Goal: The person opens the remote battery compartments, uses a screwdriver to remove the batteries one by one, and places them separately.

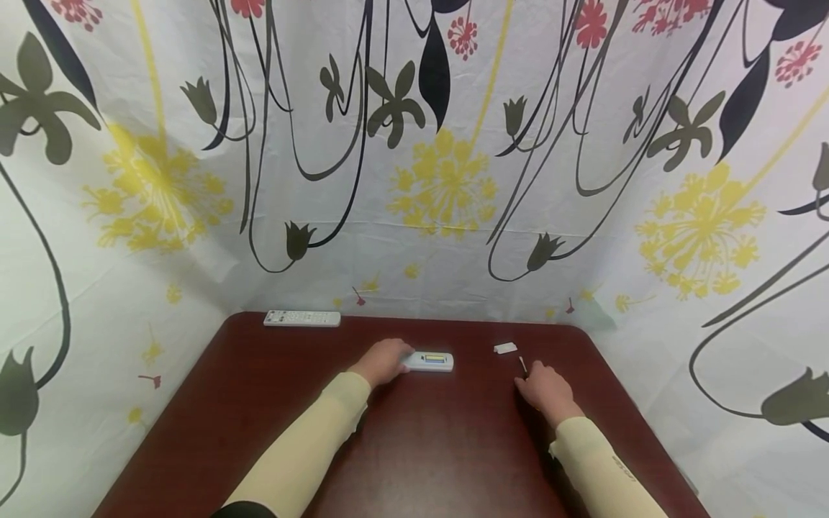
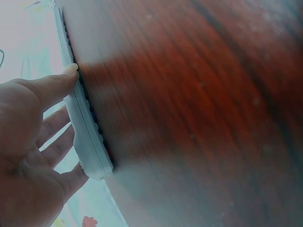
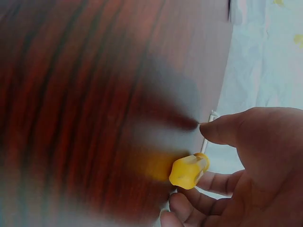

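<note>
While the left hand [image 1: 383,362] rests on the dark red surface [image 1: 414,446] with its thumb and fingers closed along the sides of a small white remote [image 1: 430,361], the right hand [image 1: 547,388] sits apart from it to the right, fingers curled about a little screwdriver [image 3: 189,171] with a yellow handle. That remote lies flat, its long axis running left to right across the person, its near end in the left hand's hold and its opened, yellow-and-blue panel pointing toward the right hand. The screwdriver's thin shaft [image 1: 522,365] points away from the person, so the remote lies to its left. Just beyond the right hand, a small white piece [image 1: 506,348], perhaps a cover, lies on the surface. A longer white remote [image 1: 301,318] rests at the far left edge, below the flowered cloth backdrop [image 1: 440,180].
</note>
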Demonstrator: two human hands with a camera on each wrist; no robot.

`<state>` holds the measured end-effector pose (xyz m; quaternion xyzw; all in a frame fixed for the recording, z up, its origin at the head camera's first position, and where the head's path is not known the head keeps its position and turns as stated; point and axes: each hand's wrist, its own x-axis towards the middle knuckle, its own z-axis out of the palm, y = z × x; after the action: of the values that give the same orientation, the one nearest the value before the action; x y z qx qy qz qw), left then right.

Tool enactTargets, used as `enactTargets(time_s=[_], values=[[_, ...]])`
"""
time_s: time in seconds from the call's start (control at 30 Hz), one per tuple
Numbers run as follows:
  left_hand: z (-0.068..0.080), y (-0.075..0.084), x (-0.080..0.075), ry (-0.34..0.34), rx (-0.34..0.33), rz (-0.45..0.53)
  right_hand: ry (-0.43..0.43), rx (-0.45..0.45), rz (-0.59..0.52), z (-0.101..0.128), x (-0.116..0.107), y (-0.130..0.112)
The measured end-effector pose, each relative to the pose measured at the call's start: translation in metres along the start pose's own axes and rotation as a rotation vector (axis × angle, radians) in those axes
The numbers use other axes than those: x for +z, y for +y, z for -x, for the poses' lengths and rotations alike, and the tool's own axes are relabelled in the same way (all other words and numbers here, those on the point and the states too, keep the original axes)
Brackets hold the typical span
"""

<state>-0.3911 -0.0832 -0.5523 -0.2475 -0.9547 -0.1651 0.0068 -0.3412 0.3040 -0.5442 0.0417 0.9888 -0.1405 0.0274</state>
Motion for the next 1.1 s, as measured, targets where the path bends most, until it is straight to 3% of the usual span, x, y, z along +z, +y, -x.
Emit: enactTargets(time_s=[0.33,0.77,1.1], values=[[0.0,0.001,0.001,-0.015,-0.04,0.029,-0.011,0.022,-0.065,-0.001,0.004,0.003],[0.0,0.005,-0.003,-0.014,-0.035,0.011,0.024,-0.018,-0.084,-0.007,0.008,0.013],[0.001,0.004,-0.003,-0.025,-0.039,0.027,0.008,-0.015,-0.072,-0.003,0.003,0.005]])
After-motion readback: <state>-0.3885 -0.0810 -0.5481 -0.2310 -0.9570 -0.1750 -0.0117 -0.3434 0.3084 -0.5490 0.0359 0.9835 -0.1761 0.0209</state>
